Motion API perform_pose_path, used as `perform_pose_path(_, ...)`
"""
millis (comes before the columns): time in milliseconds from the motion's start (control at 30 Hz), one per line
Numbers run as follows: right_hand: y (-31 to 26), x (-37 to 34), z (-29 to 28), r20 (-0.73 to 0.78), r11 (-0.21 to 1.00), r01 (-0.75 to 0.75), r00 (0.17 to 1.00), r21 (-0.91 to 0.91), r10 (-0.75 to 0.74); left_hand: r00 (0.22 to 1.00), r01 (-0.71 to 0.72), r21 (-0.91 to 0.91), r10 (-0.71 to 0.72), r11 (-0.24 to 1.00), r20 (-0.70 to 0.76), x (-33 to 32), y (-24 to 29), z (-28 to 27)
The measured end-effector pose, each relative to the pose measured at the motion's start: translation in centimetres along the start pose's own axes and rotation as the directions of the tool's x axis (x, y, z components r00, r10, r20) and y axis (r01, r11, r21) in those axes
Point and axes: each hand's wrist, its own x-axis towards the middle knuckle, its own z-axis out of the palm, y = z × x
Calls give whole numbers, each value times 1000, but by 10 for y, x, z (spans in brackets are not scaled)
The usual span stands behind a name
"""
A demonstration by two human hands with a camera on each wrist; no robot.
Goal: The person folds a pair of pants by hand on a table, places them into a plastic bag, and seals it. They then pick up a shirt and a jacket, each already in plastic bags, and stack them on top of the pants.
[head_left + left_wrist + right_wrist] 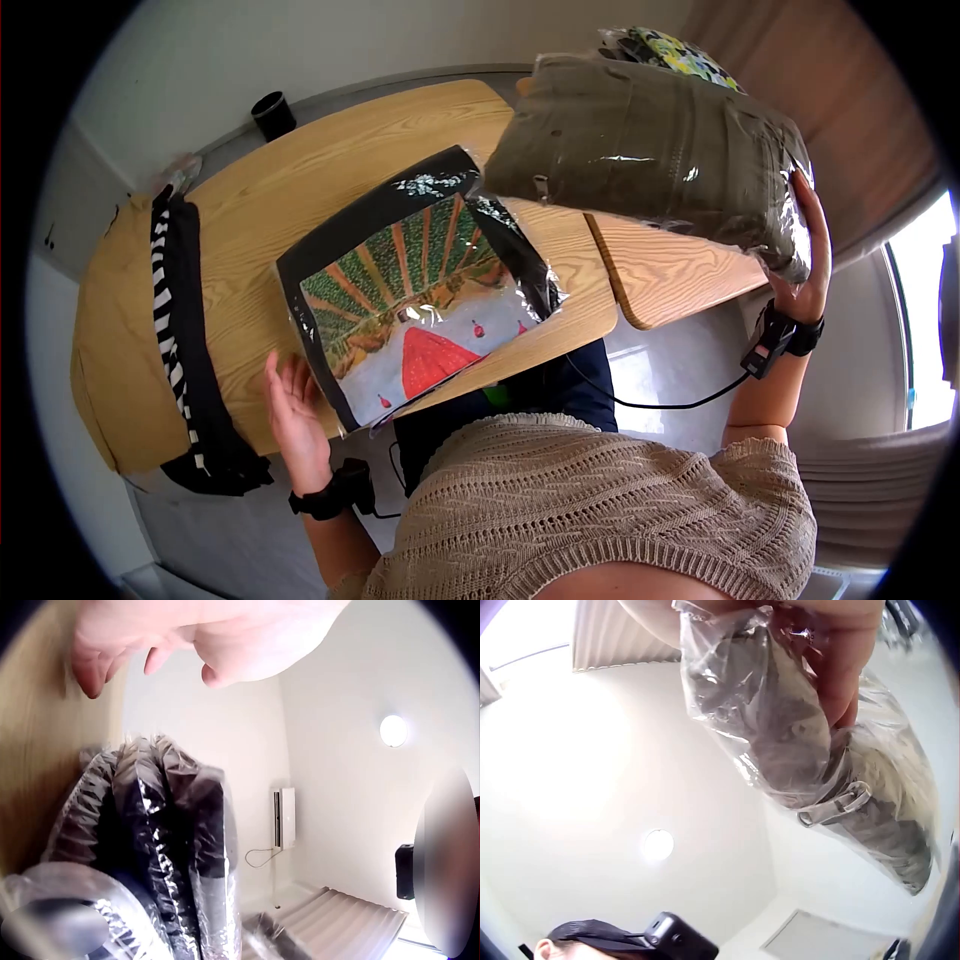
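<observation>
My right hand (pixel 808 250) grips the right end of a folded olive-brown garment (pixel 650 150) in a clear plastic bag, held up over the table's right part. Its fingers (pixel 844 690) curl round the bagged edge in the right wrist view, where a metal zip pull (pixel 836 806) shows through the plastic. A bagged black garment with a colourful printed picture (pixel 400 300) lies at the table's front edge. Beside its left edge is my left hand (pixel 297 408), fingers extended, holding nothing. The left wrist view shows several bagged dark garments (pixel 157 832) stacked there.
On the wooden table (pixel 330 130), a black garment with a black-and-white striped edge (pixel 180 330) lies at the left, next to tan cloth (pixel 115 340). A bagged patterned item (pixel 685 55) appears behind the olive-brown garment. A black bin (pixel 272 115) stands beyond the table.
</observation>
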Motion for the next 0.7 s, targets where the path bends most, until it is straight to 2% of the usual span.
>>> perform_pose_path(33, 13, 6, 34, -67, 966, 130, 987, -222, -148, 999, 35, -20, -35, 999, 17, -1, 0, 5)
perform_pose_path(67, 29, 13, 40, 103, 800, 278, 959, -532, -265, 997, 70, -41, -68, 997, 39, -3, 0, 10)
perform_pose_path(100, 45, 23, 48, 1, 937, 125, 991, -326, -132, 992, 116, -91, -111, 989, 58, -2, -1, 14)
perform_pose_path(133, 59, 35, 61, -69, 995, -37, 997, -92, 31, 991, 119, -153, -107, 981, 87, 1, -8, 11)
perform_pose_path(167, 67, 45, 84, 105, 884, -377, 926, 275, 362, 988, 131, -168, -115, 977, 101, 4, -16, 6)
perform_pose_path(200, 76, 51, 108, 369, 537, -669, 738, 515, 565, 985, 147, -182, -126, 972, 119, 4, -21, 1)
perform_pose_path(267, 108, 52, 134, 394, 462, -794, 601, 396, 695, 988, 149, -186, -156, 971, -22, -7, -35, -7)
perform_pose_path(333, 139, 49, 149, 473, 428, -861, 508, 274, 720, 987, 58, -221, -23, 974, 159, -13, -30, -6)
perform_pose_path(367, 157, 46, 145, 409, 420, -887, 462, 195, 787, 988, 54, -222, -20, 974, 150, -14, -18, 3)
perform_pose_path(400, 169, 44, 143, 335, 403, -908, 417, 115, 845, 969, 180, -322, -111, 929, 222, -11, 0, 16)
perform_pose_path(433, 166, 42, 144, 300, 479, -878, 458, 6, 837, 934, 305, -410, -187, 860, 303, -8, 10, 24)
perform_pose_path(467, 162, 40, 147, 265, 529, -846, 497, -60, 826, 937, 299, -414, -184, 860, 297, -5, 12, 25)
perform_pose_path(567, 146, 34, 150, 223, 550, -831, 523, -81, 823, 909, 317, -328, -186, 890, 374, -1, 13, 27)
perform_pose_path(633, 139, 29, 150, 187, 679, -734, 664, -27, 724, 887, 260, -245, -130, 934, 444, 3, 15, 31)
perform_pose_path(667, 140, 30, 146, 182, 681, -732, 666, -26, 723, 884, 262, -245, -131, 933, 449, 5, 16, 34)
perform_pose_path(700, 145, 29, 139, 175, 685, -727, 671, -35, 721, 888, 261, -158, -172, 952, 427, 6, 19, 36)
